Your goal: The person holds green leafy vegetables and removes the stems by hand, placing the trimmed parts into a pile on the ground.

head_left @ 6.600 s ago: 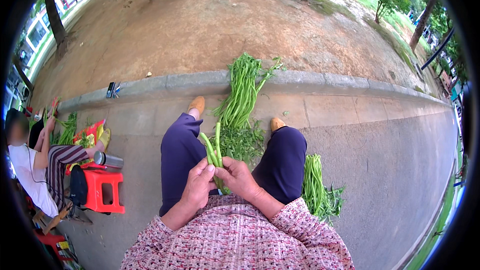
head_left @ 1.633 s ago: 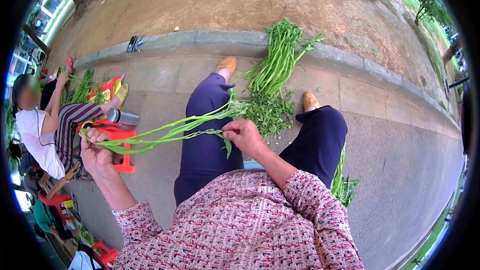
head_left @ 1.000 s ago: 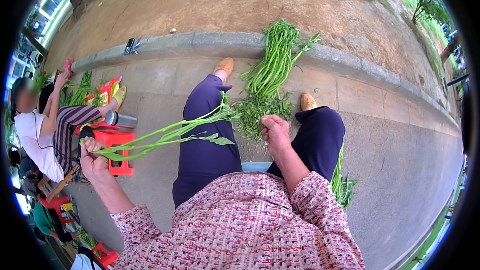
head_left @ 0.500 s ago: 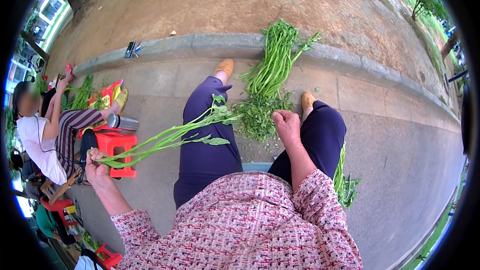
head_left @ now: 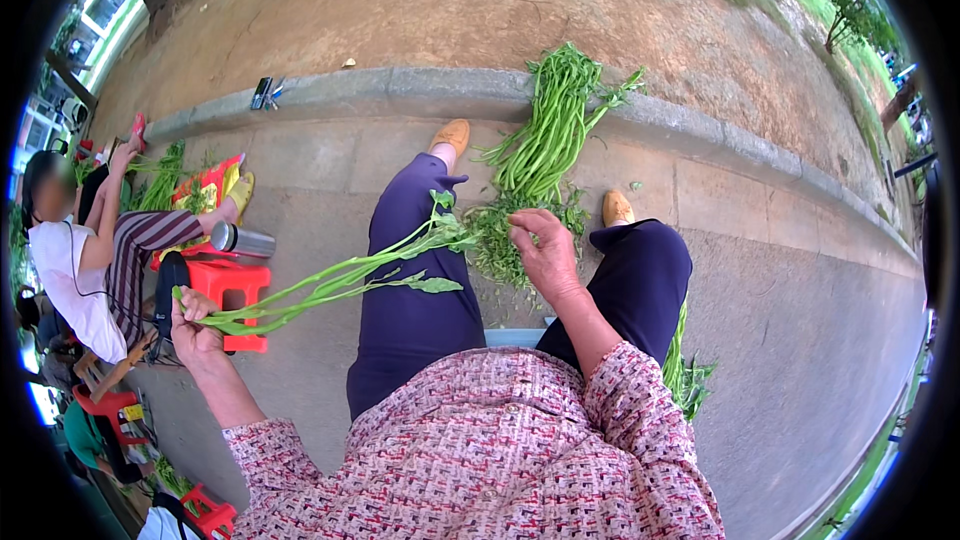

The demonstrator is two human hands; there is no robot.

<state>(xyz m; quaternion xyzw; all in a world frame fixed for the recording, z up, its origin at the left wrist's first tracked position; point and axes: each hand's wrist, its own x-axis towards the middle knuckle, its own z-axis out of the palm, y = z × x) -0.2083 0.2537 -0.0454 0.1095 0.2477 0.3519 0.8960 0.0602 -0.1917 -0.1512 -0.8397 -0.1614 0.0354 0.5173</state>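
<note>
My left hand (head_left: 197, 328) is closed around the lower ends of a few long water spinach stems (head_left: 325, 290). Their leafy tips reach across my left thigh. My right hand (head_left: 547, 252) hovers between my knees, above a heap of torn leaves (head_left: 500, 248); its fingers are bent and a little apart, with nothing visible in them. Just beyond the heap lies a big bundle of water spinach (head_left: 548, 135), which stretches over the kerb. More green stems (head_left: 682, 365) show beside my right thigh.
A red plastic stool (head_left: 232, 292) and a metal flask (head_left: 243, 240) stand at my left. Nearby sits a person (head_left: 75, 265) with greens and a red-yellow bag (head_left: 212, 185). The concrete kerb (head_left: 330, 95) crosses in front, with small dark items (head_left: 264, 93) on it.
My right hand has moved left, from beside my right knee to over the leaf heap, and its fingers have loosened. My left hand and its stems have hardly moved.
</note>
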